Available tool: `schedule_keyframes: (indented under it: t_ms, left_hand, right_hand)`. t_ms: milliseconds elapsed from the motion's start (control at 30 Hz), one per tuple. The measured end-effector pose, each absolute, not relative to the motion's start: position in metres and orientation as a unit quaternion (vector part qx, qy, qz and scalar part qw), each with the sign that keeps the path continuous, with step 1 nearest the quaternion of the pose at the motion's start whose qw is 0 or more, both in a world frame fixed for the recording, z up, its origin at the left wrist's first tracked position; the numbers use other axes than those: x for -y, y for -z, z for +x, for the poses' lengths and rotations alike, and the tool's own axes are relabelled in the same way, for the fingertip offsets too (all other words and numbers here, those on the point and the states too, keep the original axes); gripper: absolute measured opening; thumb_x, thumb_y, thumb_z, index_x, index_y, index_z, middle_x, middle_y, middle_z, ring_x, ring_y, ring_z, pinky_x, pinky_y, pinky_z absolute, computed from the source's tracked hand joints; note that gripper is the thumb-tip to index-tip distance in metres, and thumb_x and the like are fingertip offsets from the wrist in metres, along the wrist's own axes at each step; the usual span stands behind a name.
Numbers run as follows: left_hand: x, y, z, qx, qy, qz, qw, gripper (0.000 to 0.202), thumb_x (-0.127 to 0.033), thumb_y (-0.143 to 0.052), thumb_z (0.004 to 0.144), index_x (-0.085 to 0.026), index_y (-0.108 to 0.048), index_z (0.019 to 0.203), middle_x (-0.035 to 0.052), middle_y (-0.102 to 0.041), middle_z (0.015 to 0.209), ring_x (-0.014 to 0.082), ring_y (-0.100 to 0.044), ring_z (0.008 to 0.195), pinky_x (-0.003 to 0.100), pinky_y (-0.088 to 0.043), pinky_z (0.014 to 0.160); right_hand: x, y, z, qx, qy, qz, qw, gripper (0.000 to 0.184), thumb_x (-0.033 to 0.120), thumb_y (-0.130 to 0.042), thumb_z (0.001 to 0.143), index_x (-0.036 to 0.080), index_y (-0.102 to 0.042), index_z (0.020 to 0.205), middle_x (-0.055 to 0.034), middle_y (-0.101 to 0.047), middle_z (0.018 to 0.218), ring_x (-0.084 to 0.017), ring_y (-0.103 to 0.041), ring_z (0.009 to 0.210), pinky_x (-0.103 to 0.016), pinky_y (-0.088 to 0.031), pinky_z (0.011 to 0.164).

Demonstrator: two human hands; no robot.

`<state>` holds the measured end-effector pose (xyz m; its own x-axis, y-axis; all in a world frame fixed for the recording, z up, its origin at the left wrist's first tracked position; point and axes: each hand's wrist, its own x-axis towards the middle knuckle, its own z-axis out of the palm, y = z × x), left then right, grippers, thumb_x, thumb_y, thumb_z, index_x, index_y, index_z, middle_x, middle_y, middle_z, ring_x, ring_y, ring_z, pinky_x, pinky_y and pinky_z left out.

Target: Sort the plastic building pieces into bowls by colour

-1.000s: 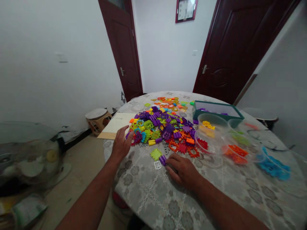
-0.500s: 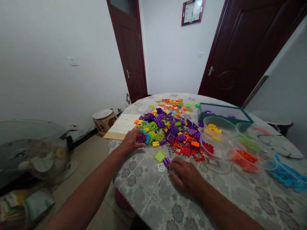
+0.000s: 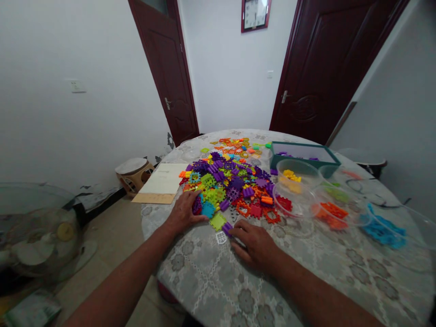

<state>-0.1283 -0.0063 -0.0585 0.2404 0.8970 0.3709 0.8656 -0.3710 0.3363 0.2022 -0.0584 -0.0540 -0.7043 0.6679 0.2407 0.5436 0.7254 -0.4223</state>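
A heap of small plastic building pieces (image 3: 231, 179) in purple, green, orange and red covers the middle of a round table (image 3: 211, 277) with a grey patterned cloth. My left hand (image 3: 184, 211) lies flat against the heap's near left edge, fingers stretched over purple and blue pieces. My right hand (image 3: 254, 243) rests palm down on the cloth, fingertips touching a purple piece (image 3: 227, 228) beside a white grid piece (image 3: 221, 237) and a green square piece (image 3: 218, 221). Neither hand grips anything.
Clear bowls hold sorted pieces: yellow (image 3: 293, 175), red (image 3: 288, 203), orange (image 3: 332, 213), blue (image 3: 383, 231). A teal box (image 3: 304, 154) stands behind them. A cardboard sheet (image 3: 160, 184) overhangs the table's left edge. On the floor are a stool (image 3: 132, 172) and a fan (image 3: 37, 227).
My left hand has drawn back toward me, dragging pieces at the heap's near left edge closer. My right hand has stayed by the purple piece. The view has shifted slightly.
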Motion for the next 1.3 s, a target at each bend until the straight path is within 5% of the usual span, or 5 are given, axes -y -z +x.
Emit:
schedule_keyframes:
  t_ms: [367, 567, 800, 1067, 1300]
  left_hand:
    - [0.033, 0.059, -0.061, -0.582, -0.293, 0.758, 0.020, 0.096, -0.046, -0.091, 0.067, -0.026, -0.047, 0.150, 0.0135, -0.056, 0.138, 0.0364, -0.054, 0.128, 0.056, -0.045, 0.110]
    - [0.041, 0.057, -0.035, -0.543, -0.341, 0.764, 0.075, 0.081, -0.033, -0.081, 0.079, -0.026, -0.045, 0.151, 0.0123, -0.057, 0.137, 0.0320, -0.054, 0.130, 0.052, -0.045, 0.113]
    - [0.038, 0.055, -0.022, -0.550, -0.353, 0.752, 0.093, 0.056, -0.020, -0.064, 0.087, -0.024, -0.054, 0.141, 0.0122, -0.062, 0.131, 0.0317, -0.057, 0.126, 0.053, -0.043, 0.114]
    - [0.026, 0.047, -0.013, -0.565, -0.382, 0.722, 0.117, 0.050, -0.017, -0.060, 0.085, -0.022, -0.062, 0.134, 0.0110, -0.067, 0.126, 0.0297, -0.063, 0.119, 0.049, -0.047, 0.109]
    - [0.019, 0.021, -0.019, -0.601, -0.457, 0.589, 0.289, 0.045, -0.023, -0.066, 0.082, -0.023, -0.070, 0.127, 0.0055, -0.074, 0.099, 0.0248, -0.068, 0.086, 0.040, -0.055, 0.083]
  right_hand:
    - [0.059, 0.041, 0.199, 0.886, -0.146, -0.419, 0.132, 0.030, 0.038, -0.058, 0.100, 0.025, -0.065, 0.126, -0.0083, -0.063, 0.122, -0.021, -0.064, 0.099, -0.033, -0.051, 0.082]
    - [0.056, 0.042, 0.199, 0.871, -0.136, -0.454, 0.128, 0.026, 0.037, -0.054, 0.103, 0.024, -0.065, 0.122, -0.0079, -0.063, 0.119, -0.020, -0.064, 0.099, -0.030, -0.050, 0.079]
    - [0.055, 0.048, 0.198, 0.862, -0.128, -0.465, 0.159, 0.021, 0.034, -0.055, 0.103, 0.022, -0.065, 0.117, -0.0080, -0.064, 0.117, -0.020, -0.065, 0.096, -0.029, -0.051, 0.076]
    - [0.046, 0.051, 0.202, 0.838, -0.120, -0.503, 0.173, 0.024, 0.036, -0.052, 0.106, 0.023, -0.065, 0.122, -0.0080, -0.066, 0.117, -0.021, -0.066, 0.096, -0.031, -0.051, 0.078]
    - [0.039, 0.051, 0.211, 0.800, -0.107, -0.551, 0.213, 0.022, 0.033, -0.053, 0.106, 0.022, -0.066, 0.119, -0.0083, -0.066, 0.116, -0.021, -0.065, 0.101, -0.031, -0.051, 0.081]
